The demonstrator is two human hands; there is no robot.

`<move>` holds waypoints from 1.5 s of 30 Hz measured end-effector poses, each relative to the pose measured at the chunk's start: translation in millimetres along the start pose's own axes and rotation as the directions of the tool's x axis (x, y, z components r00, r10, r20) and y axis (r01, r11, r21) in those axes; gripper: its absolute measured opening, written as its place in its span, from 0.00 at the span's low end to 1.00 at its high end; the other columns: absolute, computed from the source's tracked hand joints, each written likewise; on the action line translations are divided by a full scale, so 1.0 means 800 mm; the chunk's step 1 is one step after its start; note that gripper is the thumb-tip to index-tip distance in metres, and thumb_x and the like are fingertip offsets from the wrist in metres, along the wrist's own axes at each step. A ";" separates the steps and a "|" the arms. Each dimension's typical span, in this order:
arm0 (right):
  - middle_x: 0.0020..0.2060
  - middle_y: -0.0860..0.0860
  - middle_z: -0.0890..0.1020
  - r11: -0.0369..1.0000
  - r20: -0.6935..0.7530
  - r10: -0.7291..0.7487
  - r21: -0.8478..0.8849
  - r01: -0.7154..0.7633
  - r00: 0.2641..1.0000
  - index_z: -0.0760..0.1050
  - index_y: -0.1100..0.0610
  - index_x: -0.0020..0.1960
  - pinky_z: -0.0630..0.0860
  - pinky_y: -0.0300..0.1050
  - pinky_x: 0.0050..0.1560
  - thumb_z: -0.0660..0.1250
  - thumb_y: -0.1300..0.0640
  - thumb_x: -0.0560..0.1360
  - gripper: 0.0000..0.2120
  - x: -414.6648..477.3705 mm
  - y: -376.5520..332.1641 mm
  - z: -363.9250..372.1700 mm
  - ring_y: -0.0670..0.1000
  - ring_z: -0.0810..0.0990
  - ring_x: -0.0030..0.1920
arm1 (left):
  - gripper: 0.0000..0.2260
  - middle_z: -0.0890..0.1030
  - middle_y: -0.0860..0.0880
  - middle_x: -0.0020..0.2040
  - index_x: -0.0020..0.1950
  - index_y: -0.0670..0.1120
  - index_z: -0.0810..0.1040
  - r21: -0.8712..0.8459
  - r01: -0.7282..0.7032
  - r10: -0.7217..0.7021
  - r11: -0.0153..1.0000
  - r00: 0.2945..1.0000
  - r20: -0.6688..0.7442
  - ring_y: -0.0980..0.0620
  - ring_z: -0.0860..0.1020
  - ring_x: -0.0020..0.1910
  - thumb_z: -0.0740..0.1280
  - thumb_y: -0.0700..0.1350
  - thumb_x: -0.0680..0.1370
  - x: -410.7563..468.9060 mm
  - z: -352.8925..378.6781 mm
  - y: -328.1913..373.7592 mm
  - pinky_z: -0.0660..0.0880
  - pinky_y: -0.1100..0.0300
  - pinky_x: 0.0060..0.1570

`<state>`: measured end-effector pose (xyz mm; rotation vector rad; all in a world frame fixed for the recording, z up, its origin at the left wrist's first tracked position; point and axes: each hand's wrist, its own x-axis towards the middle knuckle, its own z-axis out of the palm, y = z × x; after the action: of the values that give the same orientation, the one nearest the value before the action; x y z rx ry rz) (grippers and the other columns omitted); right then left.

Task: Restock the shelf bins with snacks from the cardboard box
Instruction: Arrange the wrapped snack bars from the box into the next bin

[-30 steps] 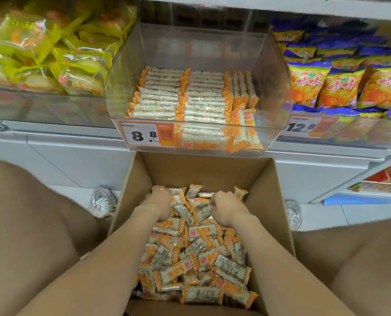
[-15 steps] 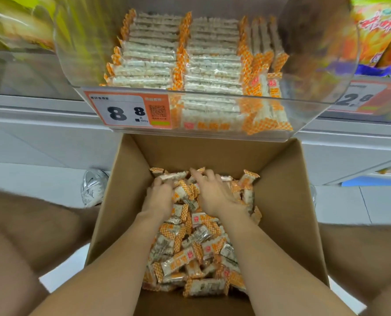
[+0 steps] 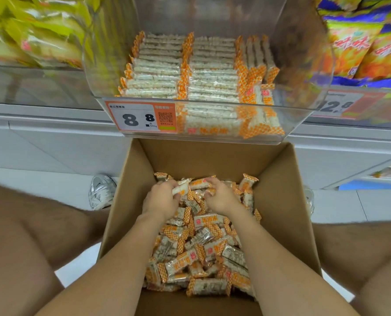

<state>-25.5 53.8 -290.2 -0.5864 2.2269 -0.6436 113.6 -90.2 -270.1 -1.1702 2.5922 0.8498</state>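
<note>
We are working inside the cardboard box (image 3: 281, 192), which is holding a loose heap of wrapped snack bars (image 3: 203, 247). Our left hand (image 3: 161, 201) is gripping one bar and our right hand (image 3: 222, 198) is curling round others. We are judging them light, stiff and slippery-wrapped, so a mid-length hold is looking safest. The clear shelf bin (image 3: 304, 106) above is carrying neat rows.

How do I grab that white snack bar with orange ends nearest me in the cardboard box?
Come from above and pinch the white snack bar with orange ends across its middle. It lies flat on top in the brown cardboard box, lengthwise left to right, so both long edges seem free.
</note>
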 end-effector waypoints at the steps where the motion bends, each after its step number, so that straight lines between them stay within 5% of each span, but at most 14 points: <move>1: 0.74 0.58 0.70 0.999 0.056 0.010 0.037 -0.012 0.998 0.63 0.46 0.81 0.76 0.43 0.41 0.62 0.54 0.84 0.26 0.001 -0.002 -0.003 0.50 0.81 0.42 | 0.13 0.82 0.48 0.59 0.67 0.54 0.80 -0.072 0.023 -0.023 0.997 1.000 0.007 0.45 0.81 0.50 0.69 0.48 0.82 -0.002 -0.003 0.000 0.80 0.51 0.50; 5: 0.69 0.65 0.77 0.965 0.211 0.099 0.218 -0.145 0.972 0.61 0.55 0.82 0.77 0.48 0.51 0.55 0.59 0.88 0.23 0.000 -0.016 -0.017 0.59 0.83 0.56 | 0.19 0.76 0.48 0.59 0.72 0.51 0.74 -0.403 0.192 -0.111 0.895 0.970 0.215 0.45 0.83 0.48 0.67 0.40 0.82 -0.009 -0.008 -0.002 0.76 0.57 0.39; 9: 0.39 0.57 0.78 0.957 0.000 0.135 0.260 -0.130 0.991 0.80 0.69 0.56 0.76 0.74 0.51 0.58 0.67 0.82 0.13 0.021 -0.005 -0.005 0.55 0.72 0.38 | 0.13 0.80 0.44 0.55 0.62 0.51 0.73 -0.510 0.258 -0.163 0.821 0.961 0.223 0.41 0.85 0.50 0.68 0.38 0.80 -0.007 -0.004 -0.014 0.82 0.43 0.48; 10: 0.36 0.54 0.78 0.949 -0.105 0.184 0.279 -0.148 0.977 0.82 0.68 0.55 0.60 0.52 0.41 0.62 0.65 0.82 0.11 0.022 -0.003 -0.004 0.54 0.74 0.36 | 0.11 0.83 0.44 0.53 0.58 0.53 0.74 -0.497 0.236 -0.161 0.835 0.969 0.189 0.42 0.86 0.48 0.69 0.39 0.80 -0.007 -0.004 -0.015 0.82 0.43 0.48; 11: 0.35 0.52 0.80 0.942 -0.220 0.224 0.299 -0.153 0.949 0.86 0.63 0.51 0.78 0.44 0.41 0.69 0.59 0.81 0.09 0.018 -0.003 -0.005 0.53 0.78 0.37 | 0.10 0.84 0.45 0.52 0.55 0.55 0.75 -0.485 0.217 -0.155 0.847 0.974 0.165 0.42 0.85 0.45 0.70 0.41 0.80 -0.007 -0.004 -0.015 0.82 0.44 0.46; 15: 0.39 0.51 0.86 0.942 -0.532 0.267 0.318 -0.102 0.804 0.86 0.56 0.46 0.76 0.40 0.44 0.78 0.58 0.75 0.03 -0.005 0.003 -0.021 0.49 0.83 0.41 | 0.12 0.84 0.45 0.49 0.56 0.56 0.79 -0.502 0.172 -0.102 0.847 0.981 0.165 0.45 0.76 0.32 0.68 0.39 0.80 -0.006 -0.005 -0.009 0.71 0.53 0.32; 19: 0.44 0.51 0.83 0.961 -0.469 0.165 0.274 -0.035 0.867 0.81 0.60 0.56 0.72 0.39 0.49 0.71 0.65 0.78 0.07 -0.019 0.002 -0.032 0.47 0.80 0.46 | 0.19 0.81 0.51 0.48 0.57 0.55 0.79 -0.501 0.169 -0.075 0.849 0.976 0.203 0.49 0.76 0.34 0.70 0.33 0.75 -0.014 -0.016 0.002 0.73 0.52 0.32; 24: 0.57 0.52 0.74 0.946 -0.280 -0.275 -0.253 0.205 0.920 0.81 0.54 0.62 0.75 0.47 0.54 0.64 0.68 0.81 0.16 -0.049 -0.017 -0.060 0.54 0.78 0.53 | 0.24 0.81 0.45 0.54 0.57 0.55 0.78 -0.467 0.127 -0.031 0.875 0.978 0.208 0.45 0.82 0.44 0.73 0.30 0.71 -0.026 -0.040 0.020 0.75 0.56 0.33; 27: 0.53 0.48 0.77 0.867 -0.133 -0.466 -0.267 0.422 0.875 0.85 0.51 0.55 0.74 0.42 0.56 0.64 0.68 0.80 0.16 -0.079 -0.056 -0.086 0.49 0.78 0.52 | 0.25 0.81 0.45 0.55 0.60 0.53 0.78 -0.422 0.051 0.071 0.905 0.960 0.270 0.48 0.82 0.42 0.78 0.34 0.68 -0.039 -0.065 0.042 0.77 0.58 0.31; 29: 0.48 0.44 0.81 0.828 -0.093 -0.544 -0.224 0.515 0.834 0.86 0.47 0.52 0.76 0.41 0.54 0.68 0.63 0.79 0.13 -0.103 -0.083 -0.102 0.44 0.79 0.50 | 0.32 0.83 0.48 0.57 0.64 0.53 0.78 -0.398 -0.024 0.161 0.917 0.935 0.316 0.49 0.84 0.47 0.84 0.44 0.62 -0.051 -0.085 0.059 0.82 0.52 0.42; 33: 0.38 0.44 0.85 0.799 -0.034 -0.590 -0.170 0.577 0.806 0.84 0.50 0.49 0.78 0.36 0.46 0.73 0.65 0.73 0.11 -0.149 -0.116 -0.126 0.41 0.82 0.43 | 0.20 0.86 0.51 0.53 0.55 0.53 0.84 -0.535 -0.172 0.370 0.827 0.883 0.288 0.55 0.82 0.56 0.85 0.47 0.66 -0.079 -0.127 0.092 0.80 0.46 0.62; 38: 0.42 0.45 0.79 0.783 -0.218 -0.622 -0.153 0.603 0.752 0.73 0.47 0.48 0.73 0.41 0.42 0.74 0.48 0.75 0.10 -0.202 -0.136 -0.165 0.44 0.77 0.41 | 0.15 0.85 0.49 0.56 0.59 0.51 0.83 -0.488 -0.313 0.488 0.815 0.824 0.288 0.52 0.82 0.53 0.81 0.45 0.74 -0.112 -0.187 0.122 0.80 0.48 0.57; 41: 0.49 0.46 0.78 0.839 -0.064 -0.543 -0.092 0.537 0.837 0.67 0.45 0.56 0.79 0.50 0.47 0.76 0.41 0.69 0.24 -0.234 -0.134 -0.195 0.45 0.77 0.45 | 0.13 0.81 0.57 0.59 0.60 0.57 0.80 -0.444 -0.408 0.513 0.798 0.846 0.145 0.56 0.80 0.57 0.77 0.49 0.78 -0.127 -0.219 0.141 0.77 0.57 0.55; 45: 0.52 0.47 0.82 0.847 -0.111 -0.528 0.010 0.532 0.842 0.70 0.43 0.62 0.81 0.56 0.55 0.78 0.44 0.70 0.26 -0.270 -0.136 -0.238 0.50 0.84 0.50 | 0.17 0.77 0.62 0.69 0.66 0.62 0.77 -0.478 -0.525 0.591 0.704 0.806 -0.016 0.60 0.74 0.70 0.73 0.60 0.79 -0.142 -0.252 0.165 0.72 0.48 0.71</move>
<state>-9.5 146.2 2.9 -1.1972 2.1389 -1.0136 108.1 -61.9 -5.6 -0.3171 2.7281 1.6820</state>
